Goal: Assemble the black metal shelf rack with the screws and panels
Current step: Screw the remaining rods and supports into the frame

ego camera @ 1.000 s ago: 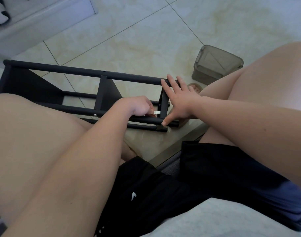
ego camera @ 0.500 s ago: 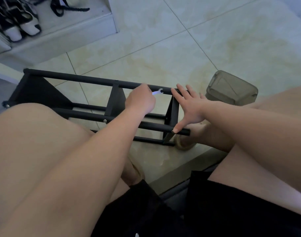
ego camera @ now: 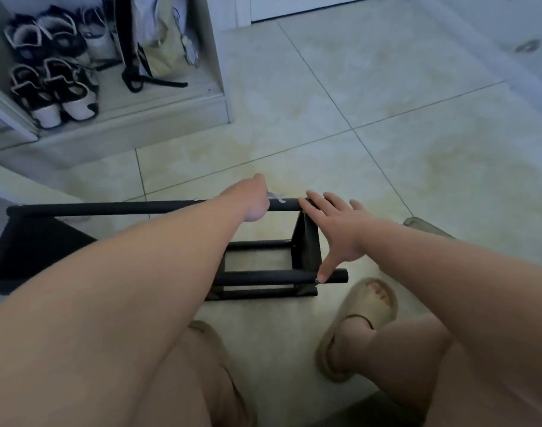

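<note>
The black metal shelf rack (ego camera: 109,208) lies on its side on the tiled floor in front of my legs. My left hand (ego camera: 254,200) grips a small silver wrench (ego camera: 275,198) whose head sits on the rack's far top tube near its right end. My right hand (ego camera: 334,229) is spread flat over the rack's right end panel (ego camera: 303,248). Its fingers lie on the top tube and its thumb tip presses the near tube (ego camera: 269,276).
A white shoe cabinet (ego camera: 140,118) with several sandals (ego camera: 57,97) and a hanging bag (ego camera: 161,41) stands at the back left. My feet in beige slippers (ego camera: 365,318) rest on the floor just before the rack. A container's corner (ego camera: 423,225) shows behind my right forearm.
My left hand rose with the wrench from the near lower tube to the far top tube. The right hand kept bracing the end panel. The view tilted up, revealing the shoe cabinet.
</note>
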